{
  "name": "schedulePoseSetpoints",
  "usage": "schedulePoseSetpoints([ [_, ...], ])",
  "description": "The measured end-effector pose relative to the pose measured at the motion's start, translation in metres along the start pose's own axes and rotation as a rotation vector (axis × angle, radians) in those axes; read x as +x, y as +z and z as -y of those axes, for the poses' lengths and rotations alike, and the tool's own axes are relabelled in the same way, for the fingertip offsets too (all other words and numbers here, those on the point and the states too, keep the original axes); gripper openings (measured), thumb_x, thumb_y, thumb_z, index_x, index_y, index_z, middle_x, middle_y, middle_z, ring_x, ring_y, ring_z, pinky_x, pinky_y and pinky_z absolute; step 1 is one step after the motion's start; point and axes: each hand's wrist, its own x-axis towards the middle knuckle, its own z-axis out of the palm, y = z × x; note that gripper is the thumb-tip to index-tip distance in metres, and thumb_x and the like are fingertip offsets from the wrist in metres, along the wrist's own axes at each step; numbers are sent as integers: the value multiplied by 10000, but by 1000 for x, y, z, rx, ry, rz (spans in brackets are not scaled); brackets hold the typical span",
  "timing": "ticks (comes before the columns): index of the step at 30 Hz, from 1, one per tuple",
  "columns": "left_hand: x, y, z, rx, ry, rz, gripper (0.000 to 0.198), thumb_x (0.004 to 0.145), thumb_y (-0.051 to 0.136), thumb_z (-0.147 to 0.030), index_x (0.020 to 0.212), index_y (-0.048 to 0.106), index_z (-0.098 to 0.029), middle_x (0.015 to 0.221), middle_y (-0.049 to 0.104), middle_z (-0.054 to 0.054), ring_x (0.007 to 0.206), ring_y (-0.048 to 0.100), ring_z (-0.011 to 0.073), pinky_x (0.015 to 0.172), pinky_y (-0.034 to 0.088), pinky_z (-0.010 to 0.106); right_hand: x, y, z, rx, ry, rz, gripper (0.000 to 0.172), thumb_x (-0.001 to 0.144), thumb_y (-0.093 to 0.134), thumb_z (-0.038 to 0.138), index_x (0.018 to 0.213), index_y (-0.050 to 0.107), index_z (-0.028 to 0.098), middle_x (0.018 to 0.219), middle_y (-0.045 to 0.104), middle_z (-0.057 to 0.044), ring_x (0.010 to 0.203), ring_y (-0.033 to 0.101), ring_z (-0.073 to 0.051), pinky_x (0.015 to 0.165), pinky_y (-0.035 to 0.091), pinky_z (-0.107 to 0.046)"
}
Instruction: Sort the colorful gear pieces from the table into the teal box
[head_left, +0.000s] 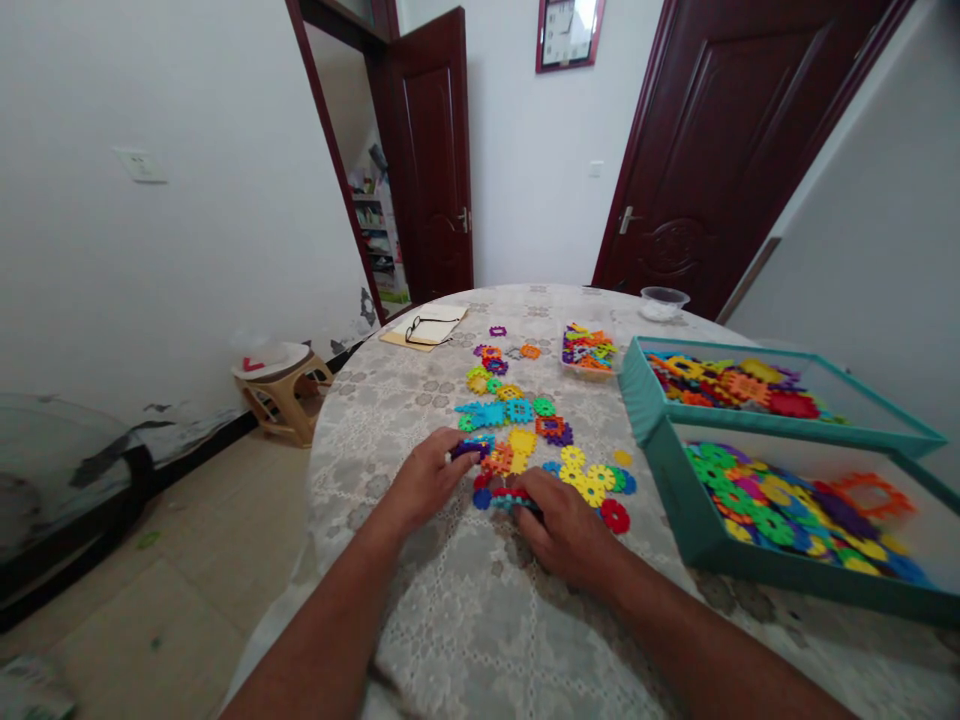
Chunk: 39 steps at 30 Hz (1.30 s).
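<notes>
- Left hand (426, 482): pinches a purple piece (469, 450), toward the table (450, 620) near edge.
- Right hand (564, 532): grasps a red-and-teal strip (508, 497).
- Judged step: joining pieces; slots need aligning.

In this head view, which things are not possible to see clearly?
Head view, right hand: its fingers cover most of the red and teal pieces; gripped or only touched, unclear.
Head view, left hand: fingertips hide half of the purple piece it pinches.
Head view, clock: cut off by the top edge.
Head view, near teal box: blurred pieces, cut off by the right edge.
Head view, clear bowl: contents too small.
</notes>
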Motion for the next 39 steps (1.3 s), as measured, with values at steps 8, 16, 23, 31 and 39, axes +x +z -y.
schedulePoseSetpoints([
  [8, -8, 4, -15, -229, -150, 324, 358, 1009, 518, -525, 913, 601, -190, 694, 603, -28, 618, 529, 132, 622, 414, 265, 3, 3, -5, 147, 79, -188, 416, 927, 537, 160, 1329, 632, 202, 1293, 712, -94, 1193, 654, -227, 1069, 470, -365],
  [16, -16, 15, -20, -249, -161, 525, 195, 881, 489, -257, 1016, 617, -199, 857, 683, 7, 615, 570, 141, 578, 455, 263, 7, 3, -5, 351, 263, -94, 301, 908, 610, 259, 1193, 695, 218, 1126, 751, -54, 1033, 699, -217, 931, 541, -345],
  [23, -17, 13, -18, -82, 34, 469, 370, 785, 495, -107, 1089, 654, -244, 1105, 732, 33, 981, 639, 208, 907, 519, 323, 5, 4, -2, 436, 387, 43, 155, 861, 664, 289, 994, 609, 231, 681, 617, 55, 582, 557, -133, 539, 373, -229],
  [31, -3, 27, -3, 190, -2, 116, 300, 943, 565, -221, 1217, 687, -234, 1309, 624, 127, 1147, 600, 263, 1041, 481, 409, 2, -10, 6, 61, 206, 19, 104, 856, 604, 164, 937, 628, 224, 908, 690, -17, 835, 614, -188, 722, 405, -280],
  [39, 9, 39, -6, 364, -29, 114, 234, 964, 590, -245, 1164, 709, -264, 1320, 632, 88, 1128, 613, 251, 951, 496, 345, 0, -10, 5, -16, 85, 87, 173, 858, 576, 131, 992, 644, 216, 1017, 702, -44, 951, 630, -211, 839, 418, -296],
])
